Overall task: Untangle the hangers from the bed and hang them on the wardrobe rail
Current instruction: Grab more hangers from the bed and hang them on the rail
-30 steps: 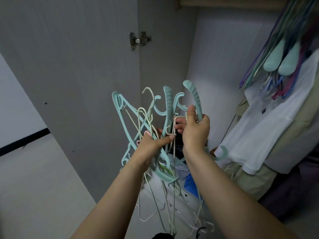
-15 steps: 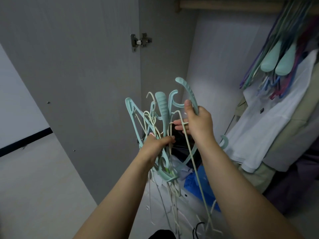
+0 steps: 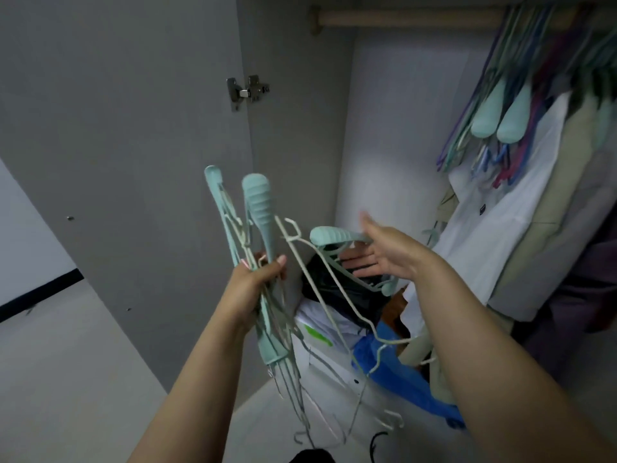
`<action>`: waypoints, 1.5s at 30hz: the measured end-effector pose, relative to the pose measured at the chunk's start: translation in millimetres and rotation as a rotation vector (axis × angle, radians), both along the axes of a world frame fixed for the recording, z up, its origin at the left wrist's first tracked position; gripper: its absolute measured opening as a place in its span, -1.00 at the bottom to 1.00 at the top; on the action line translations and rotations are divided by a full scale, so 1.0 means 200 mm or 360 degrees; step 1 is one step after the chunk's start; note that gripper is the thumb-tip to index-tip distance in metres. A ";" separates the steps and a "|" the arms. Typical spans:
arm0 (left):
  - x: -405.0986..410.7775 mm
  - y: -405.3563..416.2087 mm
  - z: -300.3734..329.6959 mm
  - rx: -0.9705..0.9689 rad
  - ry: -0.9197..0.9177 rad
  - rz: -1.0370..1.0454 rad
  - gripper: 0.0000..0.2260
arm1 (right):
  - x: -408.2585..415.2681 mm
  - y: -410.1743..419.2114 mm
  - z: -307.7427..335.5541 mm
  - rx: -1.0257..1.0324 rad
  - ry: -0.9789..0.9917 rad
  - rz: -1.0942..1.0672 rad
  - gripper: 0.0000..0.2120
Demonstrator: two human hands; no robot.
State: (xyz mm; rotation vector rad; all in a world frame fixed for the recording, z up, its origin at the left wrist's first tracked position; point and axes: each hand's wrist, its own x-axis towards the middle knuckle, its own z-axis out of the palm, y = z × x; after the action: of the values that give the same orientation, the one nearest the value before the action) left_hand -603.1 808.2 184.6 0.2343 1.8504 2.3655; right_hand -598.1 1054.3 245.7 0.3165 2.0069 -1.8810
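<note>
in front of the open wardrobe:
left hand: the left hand (image 3: 258, 279) has its fingers curled round a bunch (image 3: 263, 262) of mint and cream hangers, gripping it about mid-length; broad mint ends stick up above the fist, thin wire ends hang below it.
right hand: the right hand (image 3: 384, 252) is spread, fingers straight and pointing left, palm turned partly up; it is a little blurred.
mint hanger: one mint hanger (image 3: 337, 237) lies across the right fingers, its ribbed end pointing left, apart from the bunch; whether the thumb clamps it i cannot tell.
wire hanger: a cream wire hanger (image 3: 329, 297) slants down from between the two hands toward the right forearm.
rail: the wooden rail (image 3: 407, 17) runs across the top of the wardrobe, well above both hands.
hung hangers: more hangers (image 3: 500, 115) are crowded on the rail at the right, over a white shirt (image 3: 500, 208).
door: the grey door (image 3: 117, 128) stands open at left, its hinge (image 3: 247, 91) near the top.
floor of wardrobe: a blue bag (image 3: 400, 379) and dark cloth below the hands.
</note>
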 end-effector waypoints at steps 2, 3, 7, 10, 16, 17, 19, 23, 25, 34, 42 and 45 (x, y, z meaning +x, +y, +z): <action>-0.02 -0.05 -0.01 0.0021 -0.0048 0.0030 -0.83 | 0.01 0.00 -0.06 0.0107 -0.0098 -0.0004 -0.72; -0.02 -0.07 -0.02 0.0015 -0.0066 0.0019 -0.82 | 0.01 0.01 -0.09 0.0118 -0.0157 0.0005 -0.86; 0.00 -0.15 -0.07 -0.0073 -0.0044 -0.0243 -0.86 | 0.03 0.05 -0.15 0.0277 -0.0176 0.0050 -0.65; 0.03 -0.16 -0.10 -0.0096 -0.0063 -0.0320 -0.85 | 0.03 0.05 -0.16 0.0800 0.0022 0.0100 -0.31; 0.04 -0.15 -0.12 -0.0058 -0.0105 -0.0137 -0.77 | 0.06 0.05 -0.22 0.0557 0.0288 -0.0345 -0.73; 0.04 -0.14 -0.12 -0.0026 -0.0117 -0.0100 -0.79 | 0.08 0.03 -0.22 0.0295 0.0257 -0.0396 -0.75; 0.04 -0.13 -0.11 -0.0011 -0.0131 -0.0096 -0.72 | 0.10 -0.02 -0.20 -0.0123 0.0205 -0.0400 -0.79; 0.03 -0.11 -0.08 -0.0043 -0.0059 -0.0206 -0.69 | 0.13 -0.11 -0.16 0.0297 0.0396 -0.0197 -0.86; 0.02 -0.11 -0.07 -0.0017 -0.0032 -0.0257 -0.56 | 0.15 -0.13 -0.17 0.0736 0.0501 -0.0005 -0.78; -0.01 -0.10 0.05 0.0279 -0.0003 -0.0300 -0.24 | 0.26 -0.14 -0.30 0.1053 0.0814 0.0157 -0.60; 0.00 -0.10 0.04 0.0291 0.0043 -0.0177 -0.25 | 0.28 -0.09 -0.24 0.1212 0.0954 0.0355 -0.57; -0.01 -0.09 0.01 0.0280 0.0022 -0.0141 -0.57 | 0.28 -0.04 -0.16 0.0977 0.0760 0.0420 -0.57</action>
State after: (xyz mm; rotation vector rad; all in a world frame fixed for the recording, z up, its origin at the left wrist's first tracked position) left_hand -605.0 789.3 185.7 0.3441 1.6023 2.4719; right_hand -542.1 1047.1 212.8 -0.2664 2.7590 -1.2189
